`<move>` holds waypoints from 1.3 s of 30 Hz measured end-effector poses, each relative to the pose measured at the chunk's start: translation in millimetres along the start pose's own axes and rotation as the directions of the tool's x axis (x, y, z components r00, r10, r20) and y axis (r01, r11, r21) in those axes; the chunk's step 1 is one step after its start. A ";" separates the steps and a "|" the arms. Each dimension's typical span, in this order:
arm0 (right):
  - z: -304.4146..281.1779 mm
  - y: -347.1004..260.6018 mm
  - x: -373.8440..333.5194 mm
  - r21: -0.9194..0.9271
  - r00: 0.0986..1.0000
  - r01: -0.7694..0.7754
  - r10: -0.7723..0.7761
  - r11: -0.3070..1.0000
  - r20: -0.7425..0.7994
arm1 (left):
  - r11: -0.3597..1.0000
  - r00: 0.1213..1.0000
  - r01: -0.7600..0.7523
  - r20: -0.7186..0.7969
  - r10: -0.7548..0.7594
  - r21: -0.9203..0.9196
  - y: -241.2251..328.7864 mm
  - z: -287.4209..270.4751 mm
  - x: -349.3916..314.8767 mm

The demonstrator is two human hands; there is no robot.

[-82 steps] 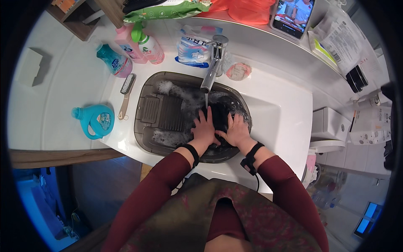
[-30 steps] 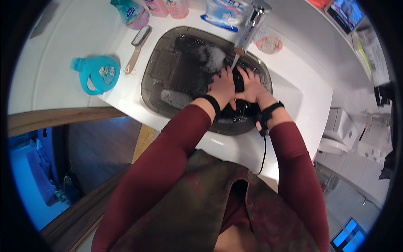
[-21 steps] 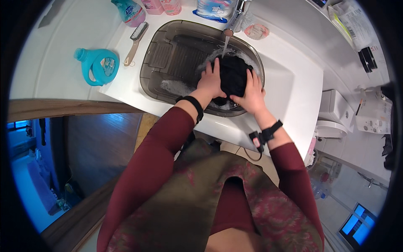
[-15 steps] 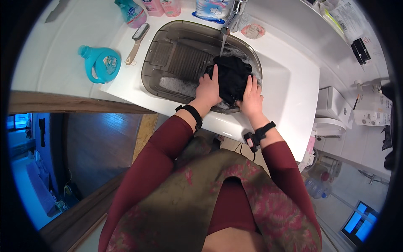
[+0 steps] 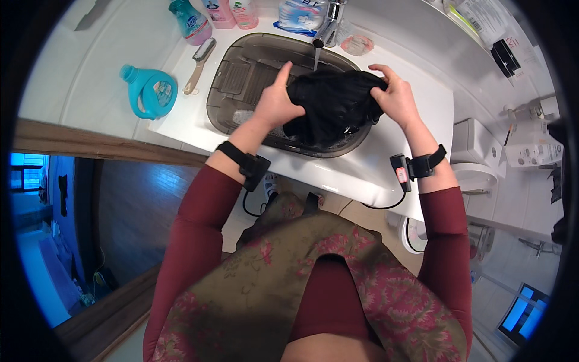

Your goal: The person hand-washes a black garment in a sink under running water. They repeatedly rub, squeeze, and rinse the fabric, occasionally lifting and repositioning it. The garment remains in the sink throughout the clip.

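1 brush [image 5: 198, 69], 1 toilet [image 5: 472, 148], perhaps soap [image 5: 357, 44].

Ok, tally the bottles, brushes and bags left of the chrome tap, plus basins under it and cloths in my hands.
Teal or pink plastic bottles: 4
Long beige-handled brush: 1
Blue-and-white plastic bag: 1
Translucent grey-brown plastic basin: 1
Bunched black cloth: 1
Total: 8

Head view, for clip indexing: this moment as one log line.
black cloth: over basin; left hand: holding left side; right hand: holding right side; faucet: running
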State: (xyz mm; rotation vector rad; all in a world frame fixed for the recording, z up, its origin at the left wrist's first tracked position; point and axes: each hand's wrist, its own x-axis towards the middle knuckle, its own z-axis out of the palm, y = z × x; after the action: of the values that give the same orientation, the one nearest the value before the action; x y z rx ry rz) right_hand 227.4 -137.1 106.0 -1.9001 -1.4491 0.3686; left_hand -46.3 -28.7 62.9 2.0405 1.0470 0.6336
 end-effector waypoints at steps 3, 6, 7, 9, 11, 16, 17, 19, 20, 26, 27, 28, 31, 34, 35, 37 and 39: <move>-16.7 -16.3 2.8 0.209 0.993 -0.116 0.106 0.971 0.057 | 0.999 0.999 0.036 -0.023 -0.037 -0.035 0.3 -24.6 15.9; -14.0 -14.5 8.6 0.450 0.951 -0.310 0.271 0.837 0.151 | 0.993 0.994 0.070 -0.074 -0.077 -0.095 -0.4 -39.6 39.4; -6.9 -9.9 11.5 0.529 0.917 -0.395 0.352 0.751 0.186 | 0.997 0.993 0.065 -0.097 -0.067 -0.031 -1.5 -41.6 46.2; 9.5 5.6 18.1 0.593 0.856 -0.513 0.424 0.620 0.297 | 0.996 0.989 0.087 -0.126 -0.084 0.021 -6.4 -39.8 58.0; 32.1 24.3 20.4 0.554 0.750 -0.653 0.543 0.516 0.379 | 0.996 0.984 0.094 -0.154 -0.094 -0.007 -17.1 -32.8 68.1; 74.0 52.9 18.0 0.232 0.799 -0.599 0.591 0.766 0.109 | 0.971 0.972 0.173 -0.186 -0.142 0.164 -59.2 2.8 68.4; 75.3 53.7 14.7 -0.022 0.894 -0.448 0.448 0.894 0.011 | 0.987 0.978 0.156 -0.142 -0.150 0.038 -65.8 5.5 65.0; 74.2 50.6 3.1 -0.362 0.991 -0.131 0.119 0.923 -0.055 | 0.954 0.985 0.121 -0.085 -0.149 -0.276 -69.8 9.6 58.1; 73.5 47.3 -5.0 -0.277 1.000 0.009 -0.002 0.961 0.024 | 0.890 0.988 0.091 -0.074 -0.138 -0.447 -67.6 13.7 49.1; 104.3 29.5 -69.1 -0.590 0.892 0.189 0.114 0.785 0.437 | 0.854 0.892 -0.221 0.452 -0.018 0.472 -35.8 42.1 -1.3; 108.3 31.1 -70.4 -0.626 0.875 0.212 0.139 0.751 0.464 | 0.784 0.862 -0.294 0.506 -0.030 0.547 -32.0 50.5 -0.1; 113.4 32.5 -68.6 -0.671 0.876 0.238 0.143 0.703 0.460 | 0.717 0.836 -0.328 0.543 -0.084 0.615 -29.1 59.1 3.5; 122.7 39.4 -47.7 -0.708 0.850 0.252 0.200 0.659 0.488 | 0.654 0.840 -0.354 0.535 -0.092 0.668 -29.8 74.0 23.0; 131.4 41.2 -23.4 -0.715 0.799 0.283 0.255 0.640 0.544 | 0.627 0.813 -0.371 0.566 -0.138 0.685 -36.1 77.7 40.4; 133.8 41.2 -16.7 -0.718 0.792 0.283 0.267 0.635 0.548 | 0.615 0.808 -0.380 0.571 -0.143 0.691 -37.6 79.9 44.8; 137.2 41.7 -5.4 -0.712 0.793 0.257 0.278 0.653 0.541 | 0.600 0.811 -0.394 0.571 -0.130 0.697 -40.5 83.3 52.4; 137.8 44.9 7.5 -0.675 0.750 0.247 0.303 0.695 0.587 | 0.608 0.823 -0.398 0.560 -0.095 0.687 -42.5 86.2 59.9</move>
State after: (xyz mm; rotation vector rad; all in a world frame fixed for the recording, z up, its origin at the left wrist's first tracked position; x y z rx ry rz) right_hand 178.8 -85.9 -20.8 -2.5822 -2.3080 0.6003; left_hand 26.6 4.2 -17.4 2.8517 0.8390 -0.4822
